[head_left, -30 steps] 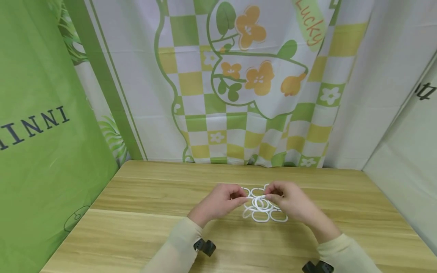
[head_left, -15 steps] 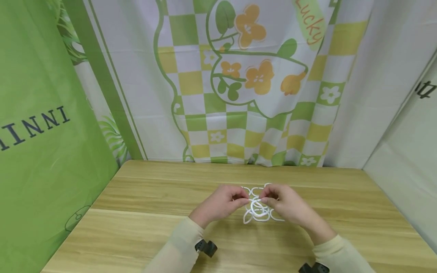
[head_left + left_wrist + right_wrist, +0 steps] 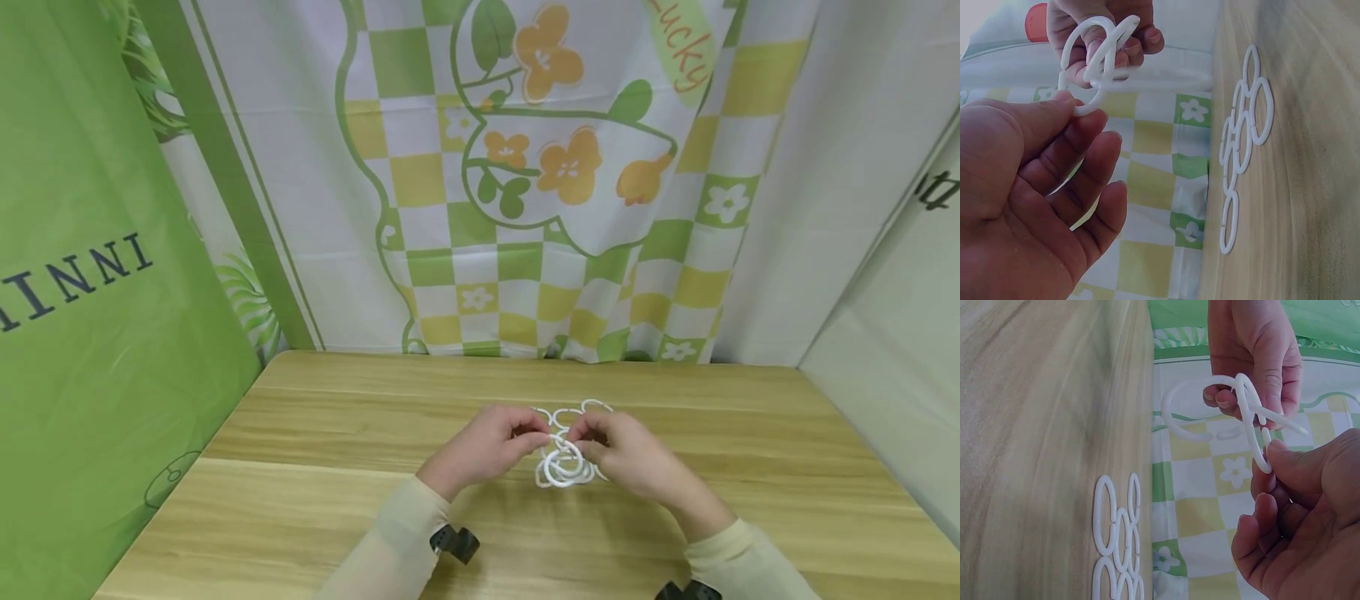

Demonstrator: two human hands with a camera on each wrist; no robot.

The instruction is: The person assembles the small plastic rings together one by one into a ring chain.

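Close together above the table, my two hands work on a few interlinked white plastic rings, each an open loop with a small gap. Thumb and index finger of my left hand (image 3: 491, 442) pinch one white ring (image 3: 1089, 109), its other fingers loosely bent. My right hand (image 3: 637, 454) pinches another white ring (image 3: 1249, 422) near its gap, which shows beside the thumb in the right wrist view. The held rings cross each other, and at least one more hangs from them. Exactly how they are joined is hard to tell.
Several loose white rings (image 3: 1270, 111) lie flat on the wooden table (image 3: 300, 517) under and behind my hands. A patterned curtain (image 3: 472, 267) hangs at the table's far edge, with a green cloth (image 3: 112, 375) on the left. A black wrist camera (image 3: 454, 543) sits on my left sleeve.
My right hand has shifted left and slightly down, nearer to my left hand, which stays almost in place. The linked rings now hang lower and closer together between them.
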